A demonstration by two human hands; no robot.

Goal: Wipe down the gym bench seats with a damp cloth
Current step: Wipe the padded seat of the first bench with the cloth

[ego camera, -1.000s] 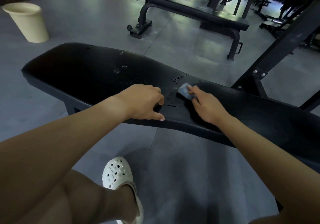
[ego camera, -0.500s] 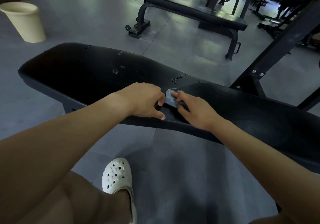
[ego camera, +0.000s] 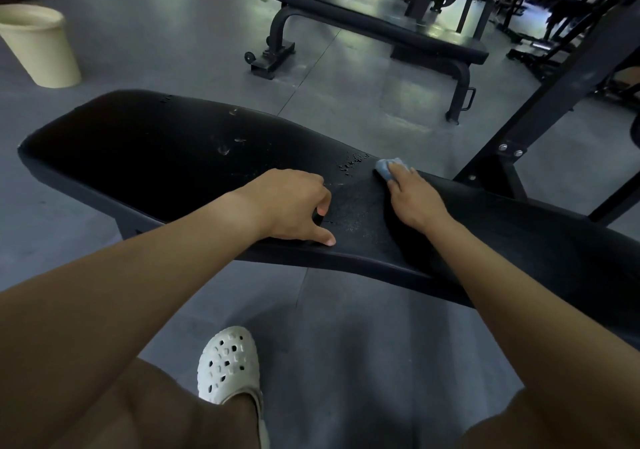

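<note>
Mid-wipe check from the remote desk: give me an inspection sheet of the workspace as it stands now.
Surface: black bench pad; droplets near its far edge, pale scuff marks left of them.
Job's things: blue cloth lies on the pad's far edge, beside the droplets.
Clutter: nothing seen.
Hands: left hand rests on the pad with fingers curled and holds nothing; right hand presses the cloth onto the pad.
Cables: nothing seen.
Surroundings: grey floor; cream bucket far left; second bench beyond; black frame upright at right; white clog on the floor below.
</note>
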